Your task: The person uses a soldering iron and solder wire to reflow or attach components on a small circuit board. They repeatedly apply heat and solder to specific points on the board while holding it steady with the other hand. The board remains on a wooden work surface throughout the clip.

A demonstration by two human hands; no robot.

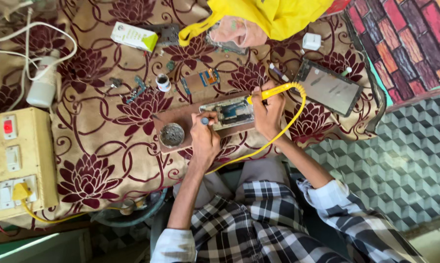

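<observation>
Here, at the centre of the frame, we see an opened phone (228, 113) lying flat on a brown board (181, 119), which rests on the flowered cloth (93, 160) covering the bench. The board gives the phone a firm, level base, in our judgement, and keeps heat off the cloth.

The right hand (267, 111) is closed around a yellow soldering iron (273, 91), held like a pen. The tip points left, down onto the phone's right end. Its yellow cord (283, 134) loops up over the hand and trails to the lower left, clear of the work.

The left hand (204, 134) is closed on a small blue-tipped tool (205, 120); we cannot tell what kind. Its fingertips sit at the phone's left edge, apparently steadying it. Both forearms rise from the lower centre and converge on the phone, wrists bent inward.

A round tin (171, 135) sits on the board just left of the left hand, within easy reach. A circuit board (201, 80) lies above the phone. A dark screen panel (328, 86) lies at the right, well apart. A switch box (15, 163) stands at the left edge, with a yellow plug in it
</observation>
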